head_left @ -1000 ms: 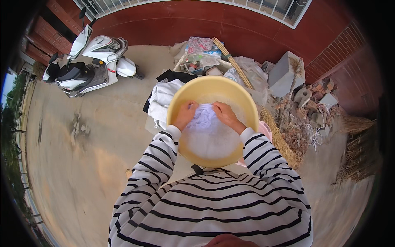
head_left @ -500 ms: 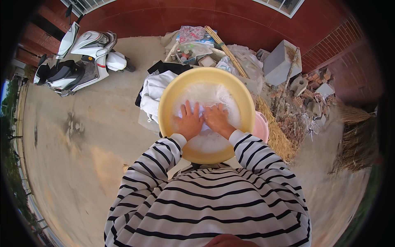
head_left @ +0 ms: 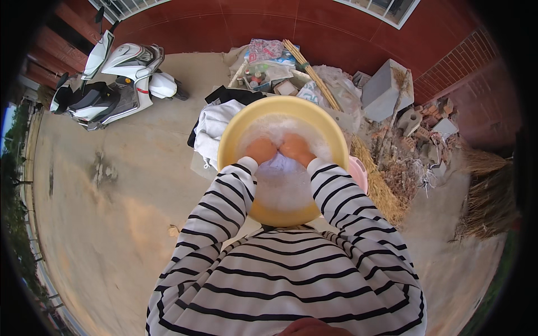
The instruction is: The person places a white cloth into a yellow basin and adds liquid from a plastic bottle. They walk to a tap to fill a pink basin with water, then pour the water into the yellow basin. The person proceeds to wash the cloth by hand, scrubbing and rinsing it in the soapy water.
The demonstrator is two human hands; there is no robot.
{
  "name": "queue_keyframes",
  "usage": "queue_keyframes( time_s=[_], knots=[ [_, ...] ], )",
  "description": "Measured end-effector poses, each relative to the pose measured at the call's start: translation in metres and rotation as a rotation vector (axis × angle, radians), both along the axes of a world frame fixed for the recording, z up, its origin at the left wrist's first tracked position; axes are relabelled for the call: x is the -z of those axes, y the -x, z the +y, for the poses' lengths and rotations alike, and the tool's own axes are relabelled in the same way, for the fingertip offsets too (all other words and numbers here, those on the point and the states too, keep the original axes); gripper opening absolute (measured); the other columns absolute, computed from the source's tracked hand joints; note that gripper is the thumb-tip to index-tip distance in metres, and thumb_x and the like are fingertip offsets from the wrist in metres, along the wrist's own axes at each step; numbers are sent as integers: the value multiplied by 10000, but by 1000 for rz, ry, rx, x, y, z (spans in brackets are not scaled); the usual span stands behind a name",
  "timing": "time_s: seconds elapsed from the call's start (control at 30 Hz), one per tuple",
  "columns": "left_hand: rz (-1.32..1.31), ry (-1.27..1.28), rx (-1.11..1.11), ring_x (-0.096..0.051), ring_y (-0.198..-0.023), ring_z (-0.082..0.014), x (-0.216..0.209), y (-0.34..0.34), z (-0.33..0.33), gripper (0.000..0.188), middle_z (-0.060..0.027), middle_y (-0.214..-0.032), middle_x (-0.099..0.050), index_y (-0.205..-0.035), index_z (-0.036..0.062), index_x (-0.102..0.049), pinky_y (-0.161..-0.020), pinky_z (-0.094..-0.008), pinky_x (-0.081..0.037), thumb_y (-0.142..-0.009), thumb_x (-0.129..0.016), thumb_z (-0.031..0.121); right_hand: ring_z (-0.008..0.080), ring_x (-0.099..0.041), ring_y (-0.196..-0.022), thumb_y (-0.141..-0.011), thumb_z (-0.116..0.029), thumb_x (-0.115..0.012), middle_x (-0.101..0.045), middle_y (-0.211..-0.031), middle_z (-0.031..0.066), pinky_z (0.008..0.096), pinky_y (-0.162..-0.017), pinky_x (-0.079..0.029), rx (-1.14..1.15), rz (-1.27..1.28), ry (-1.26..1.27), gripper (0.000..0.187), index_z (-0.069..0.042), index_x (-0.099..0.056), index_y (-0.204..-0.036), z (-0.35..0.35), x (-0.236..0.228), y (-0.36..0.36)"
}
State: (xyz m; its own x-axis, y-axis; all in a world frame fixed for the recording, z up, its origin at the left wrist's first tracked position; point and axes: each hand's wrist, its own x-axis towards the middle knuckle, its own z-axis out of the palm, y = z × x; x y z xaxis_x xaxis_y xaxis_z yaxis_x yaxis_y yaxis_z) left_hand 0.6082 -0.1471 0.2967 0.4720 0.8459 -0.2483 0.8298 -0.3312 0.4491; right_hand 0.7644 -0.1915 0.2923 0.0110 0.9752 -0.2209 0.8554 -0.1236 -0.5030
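Observation:
A yellow basin (head_left: pixel 228 134) of cloudy, sudsy water sits in front of me. In its middle lies a pale bluish-white cloth (head_left: pixel 283 164), mostly under the foam. My left hand (head_left: pixel 261 150) is closed on the cloth, its knuckles up and fingertips hidden in the suds. Close beside it, almost touching, my right hand (head_left: pixel 296 147) is likewise curled over the cloth, fingers down in the water. How much cloth each hand holds is hidden. Striped sleeves reach over the basin's near rim on both sides.
White garments (head_left: pixel 212 126) and black clothing (head_left: pixel 235 96) lie left of the basin. A pink basin (head_left: pixel 358 175) stands to its right, by straw (head_left: pixel 381 196). Beyond are bamboo poles (head_left: pixel 314 75), a grey block (head_left: pixel 385 92) and rubble. A white scooter (head_left: pixel 120 92) stands far left.
Both hands have gone from lying flat with fingers spread to curled, and they sit slightly farther forward, deeper in the suds. More of the pale cloth shows below them.

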Motion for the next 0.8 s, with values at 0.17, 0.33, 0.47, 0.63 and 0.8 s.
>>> queue_keyframes(
  time_s=[0.17,0.33,0.47,0.63,0.8],
  knots=[
    [-534,181,-243,-666,-799,-253,-37,39,-3,202,-168,-916,-681,-985,13,-674,-729,-364,-530,-871,-618,169,266,-641,-778,-879,-254,-607,-674,-809,142,403,-712,-491,140,566,-128,257,-2,-656,-871,-28,-34,-20],
    [-583,-106,-106,-631,-866,-297,-65,81,-51,388,-207,-1085,-602,-1204,31,-590,-738,-384,-525,-844,-689,138,292,-657,-858,-824,-159,-684,-688,-897,133,397,-770,-494,223,487,-104,186,-32,-654,-957,-75,-94,-48],
    [-160,-547,47,-518,-1114,-435,-54,77,-68,546,-241,-1323,-453,-1365,81,-485,-804,-459,-527,-885,-658,277,367,-514,-1167,-911,-329,-608,-599,-1207,175,499,-941,-427,100,190,-260,414,-95,-554,-1248,-82,-74,-34],
    [208,-247,20,-462,-1193,-497,-58,21,-81,618,-264,-1309,-439,-1446,125,-375,-842,-553,-526,-923,-579,383,436,-405,-1279,-979,-404,-458,-591,-1277,191,658,-932,-377,24,-168,-135,470,-144,-485,-1371,-72,-27,21],
    [262,-172,7,-544,-1126,-424,-17,13,-52,481,-229,-1311,-460,-1400,146,-405,-718,-528,-556,-947,-516,261,371,-585,-1123,-937,-265,-487,-634,-1208,181,521,-902,-473,-109,-196,43,322,-86,-631,-1162,-21,-24,17]
  ],
)
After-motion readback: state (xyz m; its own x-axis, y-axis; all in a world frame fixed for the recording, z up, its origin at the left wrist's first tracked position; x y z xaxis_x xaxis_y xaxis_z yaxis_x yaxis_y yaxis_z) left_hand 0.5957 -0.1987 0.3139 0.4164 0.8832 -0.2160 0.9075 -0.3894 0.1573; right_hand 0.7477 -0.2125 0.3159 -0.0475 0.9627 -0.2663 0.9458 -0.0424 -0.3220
